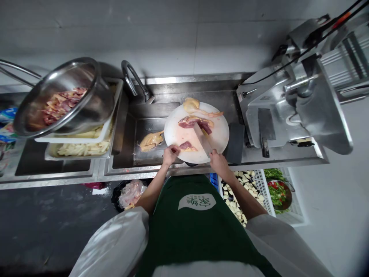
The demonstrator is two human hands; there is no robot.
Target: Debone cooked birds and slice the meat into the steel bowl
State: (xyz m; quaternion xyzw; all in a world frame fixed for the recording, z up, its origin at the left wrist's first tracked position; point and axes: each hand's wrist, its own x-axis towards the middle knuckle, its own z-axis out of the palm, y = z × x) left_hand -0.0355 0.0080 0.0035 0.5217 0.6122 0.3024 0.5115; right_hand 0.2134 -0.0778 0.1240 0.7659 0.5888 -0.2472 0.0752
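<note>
A round white cutting board (pixel 173 129) lies across the sink. My right hand (pixel 219 163) is wrapped round the handle of a cleaver (pixel 202 140), its broad blade slanting over the board with the far end at a slab of dark red poultry meat (pixel 191 122). At the board's front left edge my left hand (pixel 171 154) is closed, fingertips pinching the end of a smaller piece of poultry meat (pixel 188 146). A skin-on poultry leg (pixel 191 104) rests along the far rim. Another skin-on poultry piece (pixel 151 141) lies in the sink, left of the board.
Left, a steel bowl of cut meat (pixel 63 104) tilts over trays, one with pale strips (pixel 83 149). A faucet (pixel 129 73) stands behind the sink. Right are a slicing machine (pixel 302 96) and a second cleaver (pixel 265 129). Below are crates with eggplant chunks (pixel 249 182) and a vegetable bowl (pixel 279 195).
</note>
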